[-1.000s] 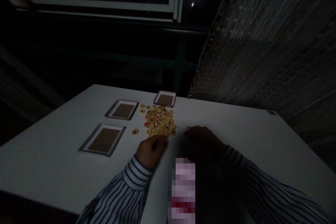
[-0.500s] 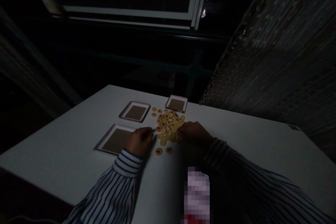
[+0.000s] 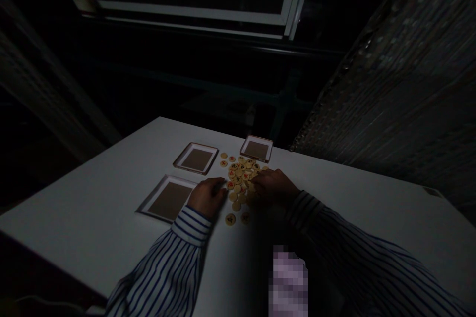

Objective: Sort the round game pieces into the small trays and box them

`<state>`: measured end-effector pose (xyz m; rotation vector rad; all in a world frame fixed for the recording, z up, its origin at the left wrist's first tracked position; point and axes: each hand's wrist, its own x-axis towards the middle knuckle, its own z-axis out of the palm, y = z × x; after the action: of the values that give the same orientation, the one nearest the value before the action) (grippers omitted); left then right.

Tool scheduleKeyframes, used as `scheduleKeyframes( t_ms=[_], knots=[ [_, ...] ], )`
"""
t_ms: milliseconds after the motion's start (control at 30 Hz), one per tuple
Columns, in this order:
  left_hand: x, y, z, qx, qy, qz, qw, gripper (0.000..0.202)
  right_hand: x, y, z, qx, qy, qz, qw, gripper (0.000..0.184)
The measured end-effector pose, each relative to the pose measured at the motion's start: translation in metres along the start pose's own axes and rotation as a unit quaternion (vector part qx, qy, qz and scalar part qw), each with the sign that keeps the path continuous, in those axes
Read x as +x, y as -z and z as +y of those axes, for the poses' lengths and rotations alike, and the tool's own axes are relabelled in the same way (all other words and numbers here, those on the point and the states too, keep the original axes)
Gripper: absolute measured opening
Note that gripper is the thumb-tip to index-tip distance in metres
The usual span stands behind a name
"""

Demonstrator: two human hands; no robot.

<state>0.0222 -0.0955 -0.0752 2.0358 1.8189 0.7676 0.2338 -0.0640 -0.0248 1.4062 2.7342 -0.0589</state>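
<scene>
A pile of round wooden Chinese chess pieces (image 3: 238, 178), some with red or black characters and some blank side up, lies on the white table (image 3: 111, 178). My left hand (image 3: 207, 197) rests at the pile's left edge, its thumb and forefinger apart and nothing seen between them. Over the pile's right side, my right hand (image 3: 275, 185) has its fingers bent down, closed around a piece at the fingertips; shadow hides part of this. Two pieces, one of them a black-marked piece (image 3: 230, 219), lie apart on the near side.
A large shallow box part (image 3: 146, 204) lies left of my left hand, partly behind it. Farther back are a second tray (image 3: 178, 161) and a smaller tray (image 3: 270, 151). A bead curtain (image 3: 401, 84) hangs at the right, beyond the table's far edge.
The view has shifted slightly, so the table and pieces appear a little farther right. My left hand is closer to the pile, and my right hand reaches a little further over it.
</scene>
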Motion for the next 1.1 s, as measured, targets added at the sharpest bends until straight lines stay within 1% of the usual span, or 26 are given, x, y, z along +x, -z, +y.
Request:
scheduleKeyframes(
  t_ms=[133,267,400,633,767,867,1100],
  knots=[
    [0.000,-0.001,0.000,0.013,-0.006,-0.011,1.000,0.035,0.004,-0.002,0.000,-0.011,0.010,-0.008,1.000,0.028],
    [0.001,0.001,0.002,0.037,-0.016,-0.014,0.999,0.035,0.007,0.001,-0.004,-0.011,0.025,0.011,1.000,0.029],
    [0.004,0.002,0.007,0.049,-0.022,-0.026,0.998,0.035,0.011,0.006,-0.011,-0.016,0.035,0.014,0.999,0.029],
    [0.008,-0.003,0.010,0.066,-0.038,-0.037,0.996,0.035,0.010,0.007,-0.013,-0.009,0.043,0.020,0.999,0.029],
    [0.010,-0.007,0.010,0.081,-0.049,-0.029,0.995,0.033,0.007,0.007,-0.013,0.002,0.046,0.033,0.998,0.030],
    [0.010,-0.009,0.009,0.087,-0.057,-0.025,0.994,0.032,0.004,0.008,-0.013,-0.002,0.037,0.025,0.999,0.031],
    [0.009,-0.008,0.005,0.030,-0.100,0.021,0.994,0.031,-0.002,0.006,-0.010,0.011,0.038,0.041,0.998,0.030]
  ],
)
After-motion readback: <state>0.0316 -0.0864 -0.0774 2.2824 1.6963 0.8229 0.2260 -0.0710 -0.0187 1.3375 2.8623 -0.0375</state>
